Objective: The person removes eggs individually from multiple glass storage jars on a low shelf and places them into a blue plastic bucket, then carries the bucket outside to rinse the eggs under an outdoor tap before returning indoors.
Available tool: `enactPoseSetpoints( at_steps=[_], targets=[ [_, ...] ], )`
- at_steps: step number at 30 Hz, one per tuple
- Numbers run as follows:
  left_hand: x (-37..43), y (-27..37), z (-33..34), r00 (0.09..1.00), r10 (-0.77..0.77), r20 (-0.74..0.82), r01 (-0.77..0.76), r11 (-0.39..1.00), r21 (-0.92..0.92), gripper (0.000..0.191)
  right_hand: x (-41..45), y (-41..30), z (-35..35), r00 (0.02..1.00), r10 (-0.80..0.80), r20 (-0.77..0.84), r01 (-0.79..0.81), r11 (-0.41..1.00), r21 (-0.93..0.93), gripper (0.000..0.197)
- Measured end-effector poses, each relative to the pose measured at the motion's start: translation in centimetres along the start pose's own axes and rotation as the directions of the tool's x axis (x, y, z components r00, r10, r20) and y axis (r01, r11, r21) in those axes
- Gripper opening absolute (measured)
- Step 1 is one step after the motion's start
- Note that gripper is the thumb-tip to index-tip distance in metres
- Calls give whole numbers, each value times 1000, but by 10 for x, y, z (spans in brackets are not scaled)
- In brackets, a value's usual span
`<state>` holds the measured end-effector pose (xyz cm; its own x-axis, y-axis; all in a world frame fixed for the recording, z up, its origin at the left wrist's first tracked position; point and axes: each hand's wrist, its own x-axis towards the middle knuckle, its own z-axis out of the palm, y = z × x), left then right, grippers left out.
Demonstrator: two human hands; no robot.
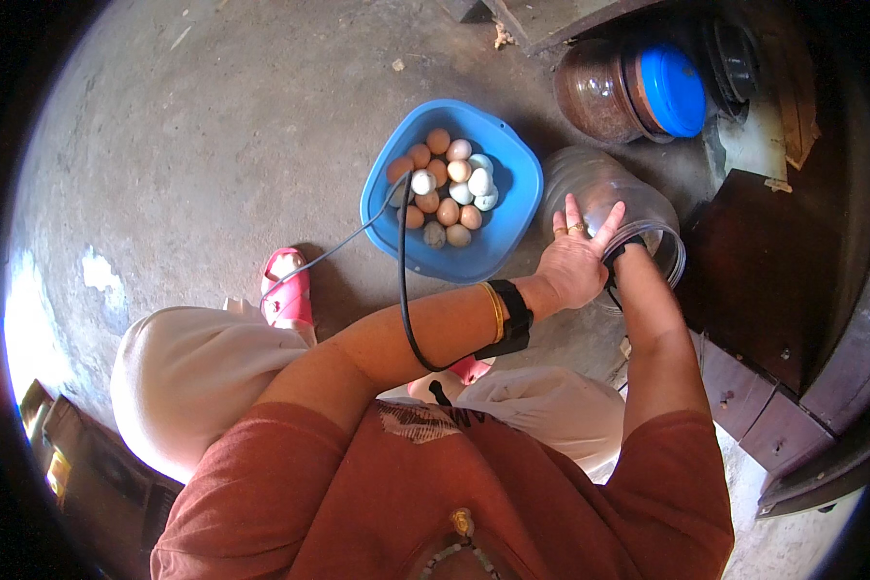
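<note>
A large clear plastic jar (605,177) lies on its side on the concrete floor, its threaded mouth towards me. My left hand (574,262) is spread over the jar near the rim, fingers apart, with rings on it. Through the mouth of the jar goes my right forearm (649,304), a black band at its wrist. My right hand is inside and hidden behind the jar wall and my left hand. Close by on the left stands a blue plastic basin (504,243) holding several brown, white and pale bluish eggs (447,211).
Beyond the clear jar lies another jar (594,90) with a blue lid (673,90) and brown contents. A dark wooden cabinet (757,268) borders the right side. A black cable (402,275) hangs across my left arm, and a thinner grey cable (333,250) passes over the basin's edge.
</note>
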<state>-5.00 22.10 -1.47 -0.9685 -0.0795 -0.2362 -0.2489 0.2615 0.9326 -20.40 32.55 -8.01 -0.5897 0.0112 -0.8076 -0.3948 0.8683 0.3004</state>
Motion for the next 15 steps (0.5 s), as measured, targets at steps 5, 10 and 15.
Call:
enactPoseSetpoints(
  at_steps=[5,10,15],
  targets=[
    [0,-1,1,1000,10,0,-10,1000,14,87,-1,3,-3,1000,4,5,-4,1000,-12,44],
    [0,0,-1,1000,13,-14,-13,1000,22,86,-1,3,-4,1000,6,11,-6,1000,-27,44],
    [0,-2,0,1000,13,-9,-13,999,51,88,-3,-1,-3,1000,-1,19,2,999,-37,44]
  ],
)
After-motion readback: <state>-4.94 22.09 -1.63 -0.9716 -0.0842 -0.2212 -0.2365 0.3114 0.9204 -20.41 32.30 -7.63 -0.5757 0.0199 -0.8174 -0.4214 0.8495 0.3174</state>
